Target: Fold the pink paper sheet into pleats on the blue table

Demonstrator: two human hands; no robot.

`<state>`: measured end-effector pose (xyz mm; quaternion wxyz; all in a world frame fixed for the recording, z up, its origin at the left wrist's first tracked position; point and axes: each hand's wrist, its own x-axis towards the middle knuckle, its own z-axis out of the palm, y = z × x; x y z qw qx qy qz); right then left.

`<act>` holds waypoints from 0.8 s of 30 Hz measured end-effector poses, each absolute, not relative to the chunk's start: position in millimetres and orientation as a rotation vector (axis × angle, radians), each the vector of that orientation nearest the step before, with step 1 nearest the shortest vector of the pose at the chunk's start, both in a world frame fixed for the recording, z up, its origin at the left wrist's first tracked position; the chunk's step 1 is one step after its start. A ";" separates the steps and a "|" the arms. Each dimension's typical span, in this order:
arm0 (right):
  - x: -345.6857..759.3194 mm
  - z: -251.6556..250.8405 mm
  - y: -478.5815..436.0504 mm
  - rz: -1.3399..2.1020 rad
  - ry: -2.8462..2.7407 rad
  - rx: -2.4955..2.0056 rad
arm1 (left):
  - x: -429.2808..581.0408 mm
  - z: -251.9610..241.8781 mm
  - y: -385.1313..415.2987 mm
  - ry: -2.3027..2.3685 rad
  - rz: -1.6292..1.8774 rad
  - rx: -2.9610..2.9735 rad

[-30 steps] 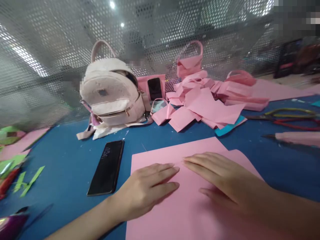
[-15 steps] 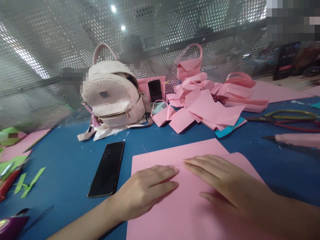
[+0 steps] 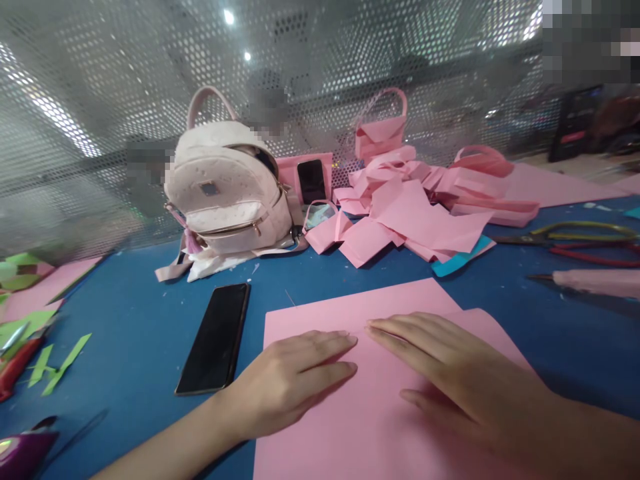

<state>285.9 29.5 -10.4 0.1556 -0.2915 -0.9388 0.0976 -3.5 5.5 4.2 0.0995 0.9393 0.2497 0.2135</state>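
Note:
A large pink paper sheet (image 3: 350,427) lies on the blue table (image 3: 135,313) right in front of me, its far part folded over. My left hand (image 3: 290,380) lies flat on the sheet with fingers stretched out. My right hand (image 3: 450,373) rests flat beside it, fingertips almost meeting the left ones along the fold line. Neither hand holds anything.
A black phone (image 3: 215,340) lies left of the sheet. A pale pink backpack (image 3: 225,190), a pile of pink paper pieces (image 3: 415,207) and small pink paper bags (image 3: 380,130) stand behind. Scissors (image 3: 575,237) lie far right. Green paper scraps (image 3: 55,363) lie left. A perforated metal screen (image 3: 100,100) closes the back.
The phone's screen has gone dark. Both hands stay flat on the pink sheet in nearly the same place.

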 end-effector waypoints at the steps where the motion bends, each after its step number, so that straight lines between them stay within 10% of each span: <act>1: 285.6 -9.9 30.0 0.287 -2.688 -0.829 | -3.3 4.5 4.9 0.793 0.621 2.772; 24: 289.3 -14.5 48.0 0.327 -2.776 -0.687 | 7.3 15.8 -5.4 1.197 0.666 2.264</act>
